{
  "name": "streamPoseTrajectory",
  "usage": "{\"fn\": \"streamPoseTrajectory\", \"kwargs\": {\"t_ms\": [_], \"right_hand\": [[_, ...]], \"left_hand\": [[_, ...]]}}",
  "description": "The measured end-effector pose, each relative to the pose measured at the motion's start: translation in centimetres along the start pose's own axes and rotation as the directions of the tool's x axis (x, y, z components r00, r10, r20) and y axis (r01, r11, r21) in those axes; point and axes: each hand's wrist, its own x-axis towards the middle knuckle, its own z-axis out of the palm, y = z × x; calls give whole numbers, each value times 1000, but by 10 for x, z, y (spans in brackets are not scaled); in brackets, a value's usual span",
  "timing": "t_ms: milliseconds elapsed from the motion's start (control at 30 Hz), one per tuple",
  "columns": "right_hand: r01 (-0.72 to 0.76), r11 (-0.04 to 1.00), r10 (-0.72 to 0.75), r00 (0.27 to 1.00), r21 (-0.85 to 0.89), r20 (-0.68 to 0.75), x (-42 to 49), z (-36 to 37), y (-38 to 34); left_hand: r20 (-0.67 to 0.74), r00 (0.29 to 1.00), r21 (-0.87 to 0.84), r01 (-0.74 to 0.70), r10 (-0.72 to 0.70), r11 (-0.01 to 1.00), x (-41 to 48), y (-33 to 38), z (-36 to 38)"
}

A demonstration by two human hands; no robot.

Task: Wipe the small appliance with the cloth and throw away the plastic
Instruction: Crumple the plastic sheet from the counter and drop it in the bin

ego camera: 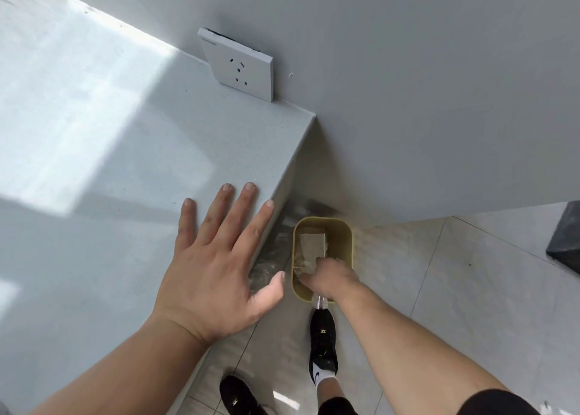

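Pale speckled countertop (94, 132) fills the frame from 7 to 11 o'clock, a bright patch of sun across it. Its right edge runs down from the corner at the grey wall (408, 100) towards 6 o'clock. The left hand (216, 264) lies flat on the top at that edge, fingers straight and spread, holding nothing, its thumb hanging past the edge. At 12 o'clock a white socket plate (240, 64) sits on the wall just above the counter. Below the edge at 5 o'clock, a small yellow bin (346, 235) stands on the tiled floor (455, 289), in the corner between cabinet side and wall. Open tile spreads from it towards 4 o'clock, as far as a dark object (565, 238) at the right border. The right hand (332, 278) reaches into the bin's near end, fingers curled down around the crumpled plastic (302, 271). It is clear and glossy, and a strip of it shows under the wrist. A beige sheet (310, 245) lies deeper in the bin. A black shoe (323, 342) stands just before the bin.
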Motion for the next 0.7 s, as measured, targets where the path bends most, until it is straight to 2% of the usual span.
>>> {"fn": "streamPoseTrajectory", "kwargs": {"t_ms": [500, 700], "right_hand": [[-40, 998, 39, 999, 44, 25, 44, 5, 5], [-24, 1000, 24, 999, -4, 26, 56, 4, 5]], "left_hand": [[-28, 1000, -5, -6, 6, 1000, 0, -1, 2], [-47, 999, -19, -10, 9, 1000, 1, 0, 2]]}}
